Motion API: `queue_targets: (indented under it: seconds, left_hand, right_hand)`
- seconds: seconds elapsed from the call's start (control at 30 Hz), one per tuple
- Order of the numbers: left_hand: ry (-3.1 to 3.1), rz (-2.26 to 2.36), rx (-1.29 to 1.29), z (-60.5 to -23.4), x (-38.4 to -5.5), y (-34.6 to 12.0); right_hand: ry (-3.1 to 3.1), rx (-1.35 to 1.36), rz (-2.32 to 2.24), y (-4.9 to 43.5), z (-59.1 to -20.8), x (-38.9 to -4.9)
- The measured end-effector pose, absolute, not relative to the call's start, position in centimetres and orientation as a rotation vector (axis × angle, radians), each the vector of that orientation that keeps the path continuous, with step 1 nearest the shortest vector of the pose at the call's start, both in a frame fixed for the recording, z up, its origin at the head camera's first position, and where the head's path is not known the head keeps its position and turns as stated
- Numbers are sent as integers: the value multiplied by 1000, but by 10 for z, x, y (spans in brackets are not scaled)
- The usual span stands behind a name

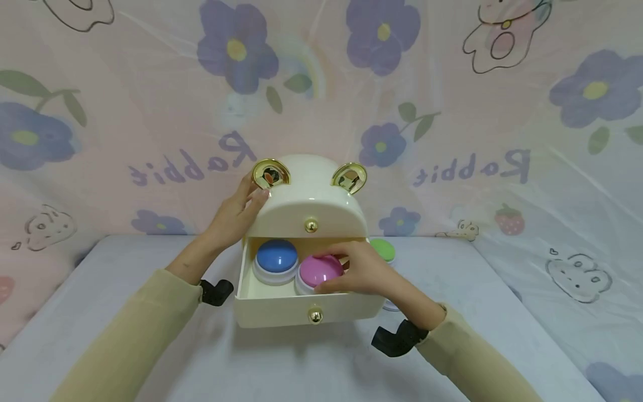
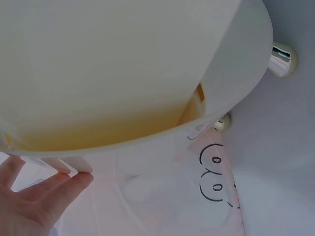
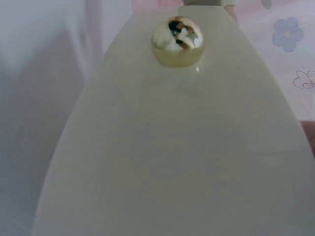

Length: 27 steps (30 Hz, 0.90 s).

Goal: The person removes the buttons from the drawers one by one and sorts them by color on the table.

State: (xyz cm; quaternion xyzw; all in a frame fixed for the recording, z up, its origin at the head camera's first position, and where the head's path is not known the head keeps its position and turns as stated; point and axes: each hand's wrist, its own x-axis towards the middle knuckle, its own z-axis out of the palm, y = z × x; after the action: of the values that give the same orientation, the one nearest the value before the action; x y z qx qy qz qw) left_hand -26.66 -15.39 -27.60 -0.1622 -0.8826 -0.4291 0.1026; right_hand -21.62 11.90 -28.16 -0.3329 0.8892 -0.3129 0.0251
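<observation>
A cream drawer box (image 1: 311, 212) with two gold-rimmed round ears stands on the table, its lower drawer (image 1: 276, 311) pulled out. My left hand (image 1: 233, 218) holds the box's upper left side, thumb in front below the ear and fingers behind it; the left wrist view shows the fingers (image 2: 74, 189) at the box. Inside the drawer, my right hand (image 1: 359, 268) grips a pink domed push button (image 1: 320, 270) with a white base, thumb and fingers on opposite sides. Beside it lies a blue push button (image 1: 277, 257). The drawer front (image 3: 172, 147) fills most of the right wrist view.
A green push button (image 1: 383, 250) is partly hidden behind the box's right side, and a pale base edge (image 1: 390, 306) shows nearer. The upper drawer, with its gold knob (image 1: 311, 225), is closed. A patterned curtain (image 1: 311, 123) hangs behind the white table (image 1: 452, 312).
</observation>
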Motion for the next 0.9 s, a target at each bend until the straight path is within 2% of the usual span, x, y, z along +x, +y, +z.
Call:
queue_targets:
  seconds: [0.4, 0.9]
  left_hand:
    - [-2619, -1261, -463, -276, -266, -154]
    - [-2632, -1256, -464, -276, -266, -154]
  right_hand:
    - [2821, -829, -1303, 136, -275, -196]
    - [2871, -1032, -1730, 165, -290, -188]
